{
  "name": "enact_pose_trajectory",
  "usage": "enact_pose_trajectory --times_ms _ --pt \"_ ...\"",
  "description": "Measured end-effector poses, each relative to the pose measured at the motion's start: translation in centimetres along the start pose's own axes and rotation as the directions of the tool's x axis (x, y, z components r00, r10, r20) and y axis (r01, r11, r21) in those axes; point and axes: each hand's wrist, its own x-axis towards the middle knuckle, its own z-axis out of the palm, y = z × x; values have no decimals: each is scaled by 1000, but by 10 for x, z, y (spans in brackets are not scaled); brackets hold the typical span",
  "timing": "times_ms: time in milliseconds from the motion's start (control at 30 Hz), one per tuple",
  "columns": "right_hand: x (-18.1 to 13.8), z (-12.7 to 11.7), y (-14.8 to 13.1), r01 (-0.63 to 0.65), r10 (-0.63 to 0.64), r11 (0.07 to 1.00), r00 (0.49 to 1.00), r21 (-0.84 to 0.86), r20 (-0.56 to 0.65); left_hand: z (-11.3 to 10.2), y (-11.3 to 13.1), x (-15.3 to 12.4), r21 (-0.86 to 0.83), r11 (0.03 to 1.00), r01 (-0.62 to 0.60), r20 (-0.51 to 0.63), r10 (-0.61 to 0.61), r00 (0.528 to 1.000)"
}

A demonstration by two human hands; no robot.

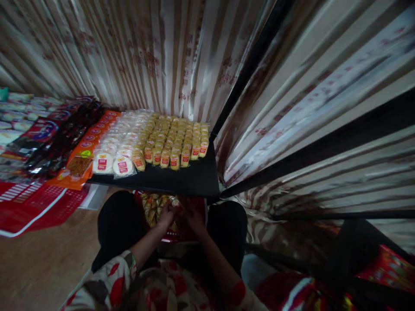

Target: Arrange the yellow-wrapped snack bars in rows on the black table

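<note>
Both my hands are together over a red basket (pixel 169 236) between my knees. My left hand (pixel 166 216) is closed, its fingertips pinching a small pale packet (pixel 176 202). From the other side, my right hand (pixel 193 219) closes on the same packet; dim light blurs its fingers. Yellow-gold wrapped snacks (pixel 151 209) lie in the basket beside my left hand. Just beyond stands a black table (pixel 155 183) with rows of yellow packaged snacks (pixel 175 142) bearing red labels. White round packaged cakes (pixel 113 149) sit in rows left of them.
An orange snack bag (pixel 94 140) and dark glossy packets (pixel 61 138) lie farther left on the table. A red basket with a white handle (pixel 42 211) is at lower left. Striped curtains (pixel 145 52) and black poles (pixel 253 65) enclose the back and right.
</note>
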Motion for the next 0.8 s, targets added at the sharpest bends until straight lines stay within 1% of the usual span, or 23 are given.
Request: enact_pose_trajectory --times_ms 67,100,167,233,300,400,500,567,633,700,733,800 --pt "-8 0 -5 35 -35 999 999 -3 28 -5 4 -7 -21 999 -31 -23 30 999" --pt "-11 -1 -9 52 -50 998 998 -32 49 -9 6 -11 -10 998 -66 -36 66 997" --pt "-19 -7 -17 107 -95 984 991 -140 89 -17 12 -19 58 983 -174 -48 177 983" --pt "-26 -15 -26 180 -156 952 981 -246 114 -25 19 -29 182 934 -306 -15 314 949" --pt "-33 -24 -35 255 -230 928 966 -271 119 -32 27 -40 283 864 -417 53 420 906" --pt "-40 -35 -48 321 -314 928 947 -189 67 -40 43 -53 342 775 -532 111 528 842" --pt "-44 -44 -58 369 -369 929 928 -26 -42 -44 63 -57 343 715 -610 155 597 787" --pt "-43 -50 -64 396 -386 914 915 87 -120 -44 78 -57 322 690 -649 176 630 757" --pt "-39 -58 -70 407 -375 896 908 178 -187 -41 94 -56 300 687 -662 159 648 745" --pt "-31 -66 -76 395 -341 879 912 265 -229 -34 110 -53 281 692 -665 118 663 739" --pt "-25 -70 -79 384 -318 874 915 297 -248 -29 117 -52 270 685 -676 94 680 727" --pt "-11 -78 -83 368 -274 872 913 322 -303 -18 129 -47 243 649 -721 46 735 677"
